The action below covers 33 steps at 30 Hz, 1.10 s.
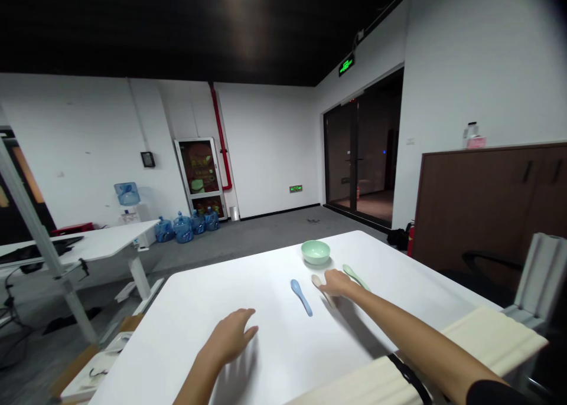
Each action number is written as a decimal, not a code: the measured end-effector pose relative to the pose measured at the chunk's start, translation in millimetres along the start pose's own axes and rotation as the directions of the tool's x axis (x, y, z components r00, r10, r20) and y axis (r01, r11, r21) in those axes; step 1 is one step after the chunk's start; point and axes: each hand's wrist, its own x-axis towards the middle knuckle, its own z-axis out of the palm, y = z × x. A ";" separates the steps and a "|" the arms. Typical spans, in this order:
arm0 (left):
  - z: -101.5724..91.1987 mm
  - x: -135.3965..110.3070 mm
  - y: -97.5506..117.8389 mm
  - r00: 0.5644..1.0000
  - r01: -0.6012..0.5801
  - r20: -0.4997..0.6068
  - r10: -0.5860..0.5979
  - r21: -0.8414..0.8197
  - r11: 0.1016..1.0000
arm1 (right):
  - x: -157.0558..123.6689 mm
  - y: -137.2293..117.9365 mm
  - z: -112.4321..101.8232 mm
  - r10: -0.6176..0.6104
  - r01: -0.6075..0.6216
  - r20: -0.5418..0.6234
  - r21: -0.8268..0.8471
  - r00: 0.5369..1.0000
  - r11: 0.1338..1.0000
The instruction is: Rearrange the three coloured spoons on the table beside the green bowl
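My right hand (337, 283) is at a beige spoon (316, 280), its fingers closed around the middle. The spoon's bowl end shows to the left of my fingers and part of its handle below them; the grip itself is partly hidden. To the left of it lies a blue spoon (302, 297), and on the other side a light green spoon (354, 276), partly behind my right forearm. A green bowl (315, 252) stands upright just beyond the spoons. Above the table's left part hovers my left hand (233, 334), fingers apart, holding nothing.
The white table (199, 299) carries these things. Cream-coloured slats (491, 340) run along its near right edge beside a metal profile post (540, 275). Another desk (101, 242) stands left, with blue water jugs (183, 228) behind. A brown cabinet (478, 204) is at the right.
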 end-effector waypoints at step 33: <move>2.3 0.7 -4.4 1.000 -0.021 -0.011 0.021 -0.004 1.000 | 15.9 20.2 -34.8 0.154 -0.143 -0.144 0.084 0.978 0.986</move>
